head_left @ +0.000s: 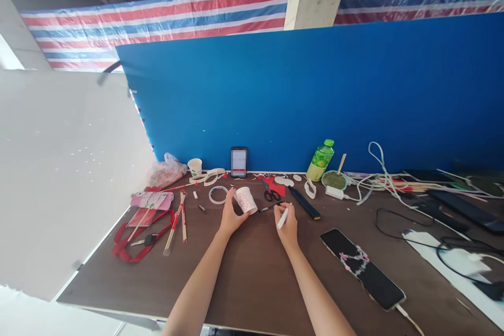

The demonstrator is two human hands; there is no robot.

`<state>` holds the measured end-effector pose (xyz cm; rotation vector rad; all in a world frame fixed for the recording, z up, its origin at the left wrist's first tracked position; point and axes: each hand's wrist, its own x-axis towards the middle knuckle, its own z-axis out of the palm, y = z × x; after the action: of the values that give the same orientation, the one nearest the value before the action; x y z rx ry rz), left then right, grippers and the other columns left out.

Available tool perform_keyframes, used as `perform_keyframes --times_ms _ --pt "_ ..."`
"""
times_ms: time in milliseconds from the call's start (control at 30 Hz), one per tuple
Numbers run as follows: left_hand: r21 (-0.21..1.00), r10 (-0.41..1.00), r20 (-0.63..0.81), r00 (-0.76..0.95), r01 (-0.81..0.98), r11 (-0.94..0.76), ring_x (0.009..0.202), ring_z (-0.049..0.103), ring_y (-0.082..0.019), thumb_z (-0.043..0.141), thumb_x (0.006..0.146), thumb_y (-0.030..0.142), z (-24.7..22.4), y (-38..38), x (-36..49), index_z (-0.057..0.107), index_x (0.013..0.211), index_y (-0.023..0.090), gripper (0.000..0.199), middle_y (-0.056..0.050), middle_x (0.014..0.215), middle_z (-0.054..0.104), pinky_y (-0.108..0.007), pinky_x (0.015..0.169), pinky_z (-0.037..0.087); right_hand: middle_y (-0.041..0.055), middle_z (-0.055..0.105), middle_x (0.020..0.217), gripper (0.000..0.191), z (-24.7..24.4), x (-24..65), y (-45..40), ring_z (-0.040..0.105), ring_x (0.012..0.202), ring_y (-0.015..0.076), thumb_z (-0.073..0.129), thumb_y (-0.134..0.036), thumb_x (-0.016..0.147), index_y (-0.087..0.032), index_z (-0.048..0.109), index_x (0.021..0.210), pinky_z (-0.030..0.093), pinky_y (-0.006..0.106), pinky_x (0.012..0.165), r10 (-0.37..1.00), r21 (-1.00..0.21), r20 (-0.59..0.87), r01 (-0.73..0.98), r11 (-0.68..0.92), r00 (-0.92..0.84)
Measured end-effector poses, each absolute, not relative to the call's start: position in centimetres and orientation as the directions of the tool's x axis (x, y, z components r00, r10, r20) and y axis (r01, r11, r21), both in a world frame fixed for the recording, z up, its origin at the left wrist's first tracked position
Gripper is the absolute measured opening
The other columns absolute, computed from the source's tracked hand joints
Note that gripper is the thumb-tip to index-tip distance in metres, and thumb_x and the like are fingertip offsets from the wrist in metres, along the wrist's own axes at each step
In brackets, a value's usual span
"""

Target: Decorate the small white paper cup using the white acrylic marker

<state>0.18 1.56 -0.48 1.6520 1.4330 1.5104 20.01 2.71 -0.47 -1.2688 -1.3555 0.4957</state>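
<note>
No text legible; label on green-capped bottle [321, 161], mark on white cup [195, 167], upright screen [239, 161] too small.

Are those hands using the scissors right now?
No, the scissors lie on the table, while the left hand holds a patterned cup and the right a white pen.

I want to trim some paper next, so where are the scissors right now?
In the head view, the scissors lie on the table near the middle, just right of the patterned paper cup, against the red paper.
</note>
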Motion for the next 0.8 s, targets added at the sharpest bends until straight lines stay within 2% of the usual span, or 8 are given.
perform_keyframes --times_ms 100,267,400,500,600,667,733,800 --pt "0.885 0.908 0.382 -0.172 0.352 -0.305 0.142 0.034 -0.030 0.076 0.067 0.026 -0.3 1.2 0.3 0.025 0.143 0.022 0.092 -0.015 0.154 0.027 -0.047 0.115 0.032 0.0100 0.071 0.076 0.037 -0.3 20.3 2.6 0.070 0.076 0.0277 0.055 -0.055 0.080 -0.020 0.049 0.092 0.054 0.047 0.081 0.884 -0.893 0.395 0.331 0.306 0.250" --pt "0.875 0.922 0.376 -0.091 0.362 -0.321 0.142 0.033 -0.030 0.079 0.065 0.027 -0.7 0.9 0.5 0.026 0.143 0.022 0.094 -0.014 0.151 0.034 -0.048 0.118 0.027 0.0075 0.071 0.072 0.034 0.2 20.8 2.0 0.068 0.065 0.0221 0.051 -0.053 0.084 -0.019 0.054 0.090 0.056 0.039 0.070 0.902 -0.927 0.350 0.233 0.294 0.252" --pt "0.889 0.909 0.391 -0.144 0.314 -0.332 0.142 0.033 -0.031 0.080 0.064 0.029 -1.2 0.9 0.6 0.021 0.144 0.022 0.099 -0.016 0.151 0.027 -0.048 0.116 0.031 0.0055 0.071 0.068 0.037 0.4 20.5 1.2 0.067 0.064 0.0202 0.052 -0.051 0.084 -0.017 0.061 0.096 0.056 0.035 0.068 0.915 -0.943 0.315 0.194 0.270 0.254" --pt "0.909 0.921 0.351 -0.171 0.299 -0.291 0.142 0.033 -0.031 0.079 0.066 0.029 -1.4 1.0 0.6 0.015 0.145 0.022 0.103 -0.017 0.149 0.030 -0.049 0.117 0.029 0.0030 0.068 0.060 0.045 0.8 19.9 0.3 0.066 0.062 0.0201 0.055 -0.051 0.082 -0.014 0.065 0.106 0.056 0.034 0.065 0.947 -0.968 0.233 0.142 0.205 0.221" --pt "0.876 0.908 0.391 -0.150 0.363 -0.317 0.142 0.033 -0.030 0.081 0.064 0.028 -1.3 0.8 0.5 0.016 0.145 0.025 0.104 -0.014 0.148 0.034 -0.049 0.117 0.029 0.0018 0.067 0.055 0.055 1.3 19.3 -0.6 0.063 0.057 0.0187 0.054 -0.053 0.084 -0.011 0.062 0.119 0.054 0.032 0.062 0.976 -0.989 0.135 0.089 0.121 0.170" --pt "0.839 0.896 0.429 -0.115 0.417 -0.349 0.141 0.033 -0.031 0.081 0.064 0.028 -1.0 0.5 0.5 0.021 0.144 0.025 0.100 -0.013 0.148 0.035 -0.050 0.116 0.029 -0.0005 0.063 0.050 0.059 1.5 19.1 -1.0 0.058 0.052 0.0168 0.050 -0.055 0.086 -0.011 0.060 0.124 0.051 0.030 0.057 0.978 -0.989 0.137 0.068 0.128 0.155" --pt "0.793 0.893 0.445 -0.067 0.492 -0.359 0.138 0.036 -0.032 0.082 0.064 0.030 -0.6 0.3 0.5 0.028 0.140 0.024 0.094 -0.013 0.145 0.038 -0.052 0.115 0.030 -0.0028 0.056 0.047 0.058 1.6 19.0 -0.9 0.051 0.047 0.0145 0.045 -0.056 0.088 -0.012 0.062 0.121 0.046 0.028 0.052 0.976 -0.985 0.169 0.051 0.164 0.137" --pt "0.745 0.884 0.468 -0.012 0.544 -0.387 0.135 0.039 -0.033 0.083 0.063 0.030 -0.2 0.3 0.5 0.030 0.139 0.024 0.093 -0.013 0.142 0.043 -0.054 0.113 0.032 -0.0030 0.054 0.050 0.051 1.7 19.0 -0.5 0.047 0.048 0.0128 0.049 -0.055 0.088 -0.014 0.068 0.111 0.042 0.026 0.050 0.971 -0.980 0.197 0.043 0.193 0.137"
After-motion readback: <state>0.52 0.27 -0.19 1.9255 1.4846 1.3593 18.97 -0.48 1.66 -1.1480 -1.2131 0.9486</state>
